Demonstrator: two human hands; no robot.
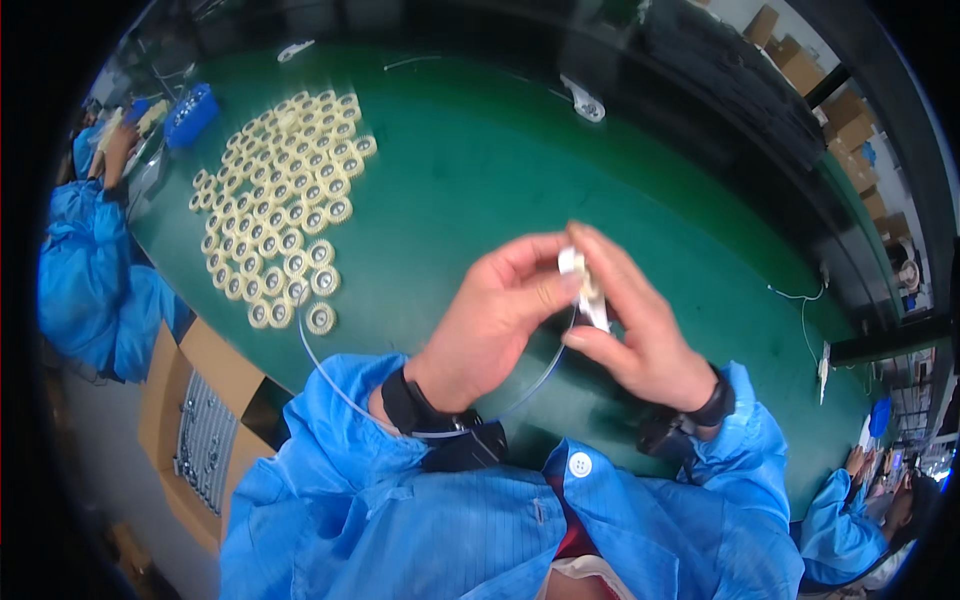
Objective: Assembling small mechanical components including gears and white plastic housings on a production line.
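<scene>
Above the green tabletop, both my hands meet around a small white plastic part (590, 300), partly covered by fingers. My left hand (490, 315) is closed, with thumb and forefinger pinching the part's upper end. From the other side my right hand (640, 325) grips it between fingers and thumb. A thin pale-blue cord (335, 385) loops from beside the gears, past my left wrist and up toward the part; whether it joins the part I cannot tell. Left of my hands lie many cream toothed gears (290, 200) with metal centres, grouped on the table (440, 150).
A blue bin (190, 115) stands at the far left, near a co-worker's hand (120, 150). An open carton (225, 365) of metal parts sits lower left. A white piece (585, 100) lies at the back. Another co-worker's sleeve (840, 530) shows at lower right.
</scene>
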